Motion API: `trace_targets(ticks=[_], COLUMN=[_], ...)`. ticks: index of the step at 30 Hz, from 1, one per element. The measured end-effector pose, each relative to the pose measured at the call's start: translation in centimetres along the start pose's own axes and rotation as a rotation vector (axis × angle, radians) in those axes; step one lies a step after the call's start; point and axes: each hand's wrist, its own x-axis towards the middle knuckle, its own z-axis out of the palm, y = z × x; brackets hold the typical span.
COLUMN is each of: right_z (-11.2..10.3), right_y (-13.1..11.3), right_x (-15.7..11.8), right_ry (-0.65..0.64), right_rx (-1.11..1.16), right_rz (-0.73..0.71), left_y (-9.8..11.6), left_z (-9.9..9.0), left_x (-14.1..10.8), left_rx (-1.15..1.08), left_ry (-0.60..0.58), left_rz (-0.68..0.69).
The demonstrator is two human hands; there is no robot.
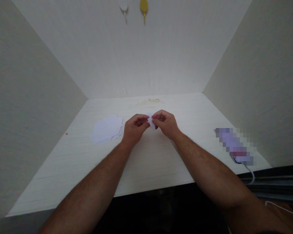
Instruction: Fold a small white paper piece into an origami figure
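Here our left hand [134,129] and right hand [168,124] pinched a small white paper [150,122] between their fingertips, over the middle of the tabletop [151,162]. We had room toward its front edge. Leftward lay paper sheets [106,129] with uneven edges; rightward, a pixelated object [231,143] lay near the side wall [261,97].

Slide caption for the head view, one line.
Left hand and right hand pinch a small white paper, overlapping sheets to their left.

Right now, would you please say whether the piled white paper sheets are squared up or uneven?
Uneven: the piled white paper sheets show offset edges.
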Motion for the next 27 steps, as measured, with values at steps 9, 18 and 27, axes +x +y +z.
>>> trace_targets(ticks=[9, 18, 27], right_z=[0.08, 0.24, 0.31], right_y=[-0.36, -0.23, -0.02], right_x=[-0.12, -0.25, -0.11], right_ry=[-0.003, -0.054, -0.058], right_rx=[0.022, 0.012, 0.015], right_rz=[0.037, 0.109, 0.119], left_y=[0.56, 0.37, 0.55], left_z=[0.25, 0.25, 0.28], left_x=[-0.02, -0.04, -0.09], left_rx=[-0.014, 0.013, 0.063], left_ry=[0.027, 0.033, 0.041], left_rz=[-0.018, -0.069, -0.054])
